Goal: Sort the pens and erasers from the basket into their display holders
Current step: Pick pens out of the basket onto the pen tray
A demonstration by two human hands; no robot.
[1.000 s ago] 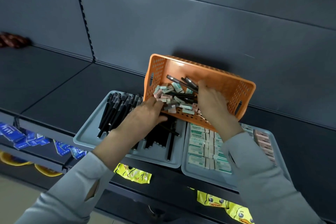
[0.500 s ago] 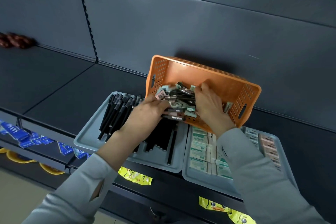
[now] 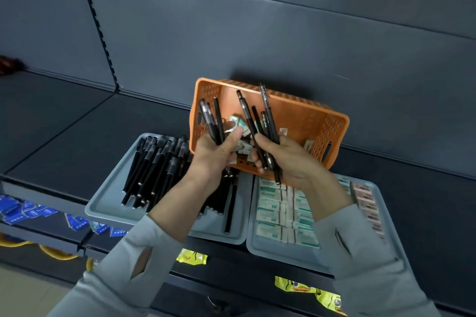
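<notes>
An orange perforated basket point(image 3: 304, 121) leans tilted against the shelf's back wall, with loose erasers point(image 3: 238, 123) left inside. My left hand point(image 3: 219, 152) is shut on a bunch of black pens point(image 3: 211, 121), held upright in front of the basket. My right hand point(image 3: 286, 159) grips another bunch of black pens point(image 3: 260, 121), fanned upward. Below lie two grey trays: the left tray point(image 3: 108, 203) holds rows of black pens, the right tray point(image 3: 260, 246) holds rows of green-and-white erasers point(image 3: 280, 211) and pink ones point(image 3: 365, 201) at its right side.
The trays sit at the front edge of a dark shelf point(image 3: 64, 123). Blue packets point(image 3: 28, 211) lie on a lower shelf at left. Yellow duck-print packets point(image 3: 192, 256) hang below the trays, with yellow rings point(image 3: 51, 252) at lower left.
Both hands were rummaging in the basket; they have now lifted out, each holding a bunch of pens raised upright. Fewer items show in the basket.
</notes>
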